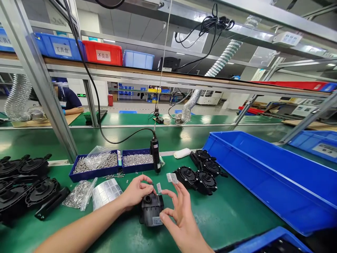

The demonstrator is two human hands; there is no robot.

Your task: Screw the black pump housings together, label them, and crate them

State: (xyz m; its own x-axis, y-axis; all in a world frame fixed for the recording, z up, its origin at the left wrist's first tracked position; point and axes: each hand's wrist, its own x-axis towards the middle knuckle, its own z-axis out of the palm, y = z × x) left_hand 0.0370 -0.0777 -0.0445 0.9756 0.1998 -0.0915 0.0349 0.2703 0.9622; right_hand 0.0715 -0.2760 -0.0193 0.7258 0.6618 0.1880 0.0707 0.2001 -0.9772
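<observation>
A black plastic housing (152, 209) with a round port on top stands on the green bench top in front of me. My left hand (138, 192) is closed on its upper back left side, with the fingertips partly hidden. A silver label (157, 220) lies on the housing's near face, and the thumb of my right hand (181, 211) touches its right edge. The other fingers of that hand are spread. Small silver stickers (172, 178) cling at its raised fingertips, and another small sticker (159, 188) shows by the index fingertip, above the housing.
Blue trays of screws (96, 172) and small nuts (138, 168) stand behind, with a hanging electric screwdriver (155, 154). A label sheet (106, 193) and hardware bag (79, 195) lie left. Black round parts (206, 181) sit near a large blue bin (263, 189). A person (68, 98) sits beyond.
</observation>
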